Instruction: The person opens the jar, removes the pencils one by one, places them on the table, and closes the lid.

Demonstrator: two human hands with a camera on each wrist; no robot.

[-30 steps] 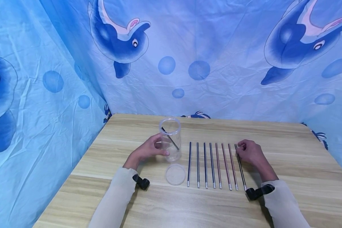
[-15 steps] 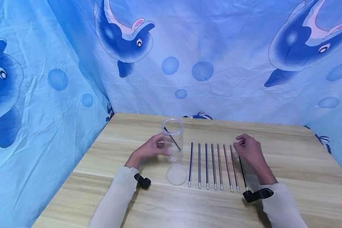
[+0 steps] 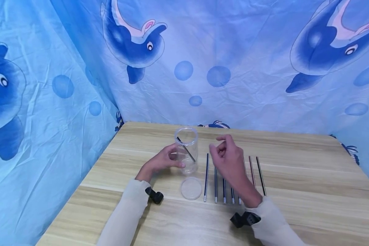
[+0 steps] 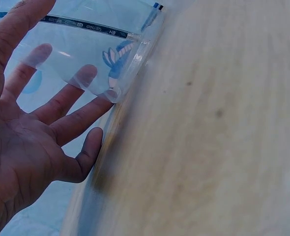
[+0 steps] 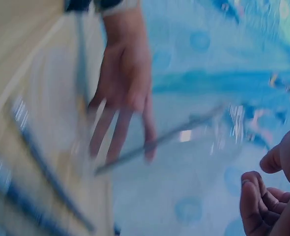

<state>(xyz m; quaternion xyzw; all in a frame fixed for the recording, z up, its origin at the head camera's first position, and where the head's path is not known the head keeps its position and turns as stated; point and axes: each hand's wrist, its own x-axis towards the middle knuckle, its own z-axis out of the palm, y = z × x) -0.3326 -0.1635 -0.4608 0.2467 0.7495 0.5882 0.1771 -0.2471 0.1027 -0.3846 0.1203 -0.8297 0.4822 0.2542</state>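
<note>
My left hand [image 3: 161, 160] holds a clear plastic jar [image 3: 189, 167] upright on the table, thumb in front and fingers along its far side. One dark pencil [image 4: 101, 30], marked HB, leans inside the jar. To the jar's right lies a row of pencils: several dark blue ones, including the nearest blue pencil [image 3: 206, 181], then red ones such as this red pencil [image 3: 252, 172], and a black pencil [image 3: 260, 176] at the far right end. Above the row's middle is my right hand [image 3: 229, 157], loosely curled with nothing between its fingers, hiding parts of several pencils.
A round clear lid [image 3: 191, 188] lies flat just in front of the jar. The wooden table [image 3: 313, 164] reaches back to a blue cloth backdrop [image 3: 246, 99] printed with dolphins, which also hangs along the left side.
My right hand has left the black pencil at the row's right end and swept left toward the jar, empty. My left hand and the jar have stayed put.
</note>
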